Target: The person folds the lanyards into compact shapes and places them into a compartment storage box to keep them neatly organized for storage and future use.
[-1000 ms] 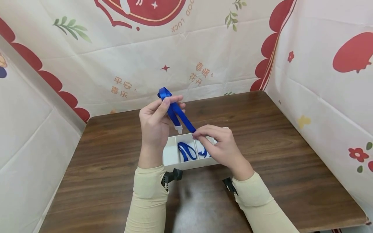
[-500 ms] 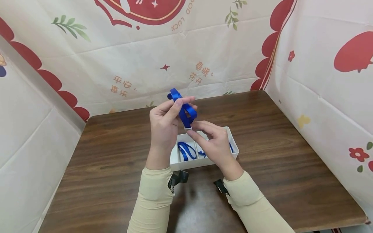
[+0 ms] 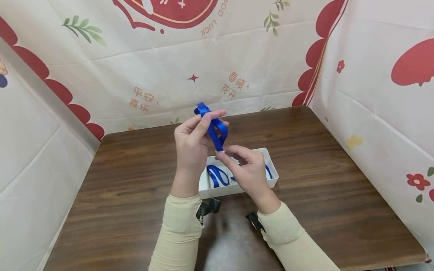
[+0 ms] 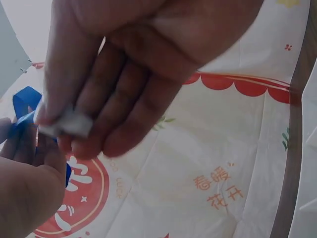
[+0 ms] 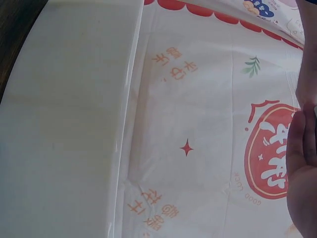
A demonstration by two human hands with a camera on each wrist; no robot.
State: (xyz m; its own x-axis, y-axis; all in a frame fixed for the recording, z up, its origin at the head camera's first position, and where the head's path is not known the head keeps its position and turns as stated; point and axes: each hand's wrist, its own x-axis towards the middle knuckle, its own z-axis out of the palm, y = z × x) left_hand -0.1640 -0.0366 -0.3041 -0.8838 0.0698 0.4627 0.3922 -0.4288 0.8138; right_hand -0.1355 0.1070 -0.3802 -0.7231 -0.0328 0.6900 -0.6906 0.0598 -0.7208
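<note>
A blue lanyard (image 3: pixel 214 136) is held folded in loops above the white box (image 3: pixel 223 192) in the head view. My left hand (image 3: pixel 190 152) pinches it near the top between thumb and fingers. At its lower end my right hand (image 3: pixel 251 175) pinches the white plastic clip (image 3: pixel 219 152) between thumb and forefinger. The left wrist view shows the white clip (image 4: pixel 74 124), blurred, in fingertips at the top, with blue strap (image 4: pixel 27 101) by another hand at left. In the right wrist view part of a hand (image 5: pixel 303 188) shows at the edge.
The divided white box stands on the brown wooden table (image 3: pixel 129 195). One compartment holds a coiled blue lanyard (image 3: pixel 218 176); more blue strap (image 3: pixel 268 171) shows at its right end, partly behind my right hand. Printed white cloth (image 3: pixel 162 64) walls the table's back and sides.
My left hand has moved right with the lanyard. My right hand has gone from pinching the strap to pinching the white clip, and the strap now bends into a loop.
</note>
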